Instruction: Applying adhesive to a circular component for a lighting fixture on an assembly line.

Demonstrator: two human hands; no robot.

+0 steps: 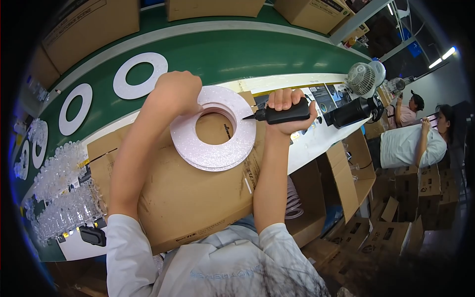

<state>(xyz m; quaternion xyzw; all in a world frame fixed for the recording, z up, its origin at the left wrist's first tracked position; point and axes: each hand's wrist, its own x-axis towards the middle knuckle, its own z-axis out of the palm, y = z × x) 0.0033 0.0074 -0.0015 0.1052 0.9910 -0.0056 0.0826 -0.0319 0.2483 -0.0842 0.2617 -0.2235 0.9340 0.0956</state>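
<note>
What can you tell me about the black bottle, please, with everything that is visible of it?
The black bottle looks like opaque plastic, with a slim, tapering nozzle pointing left. It lies roughly sideways in the picture, gripped in the right hand, which partly covers it. The nozzle's tip is over the right part of the pale, speckled ring stack; whether it touches cannot be told. Any contents are hidden.

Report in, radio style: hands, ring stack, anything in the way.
Left hand at upper-left rim of pale ring stack, grip hidden. Right hand holding black bottle, nozzle at stack's right side. Nothing seen between nozzle and stack.
</note>
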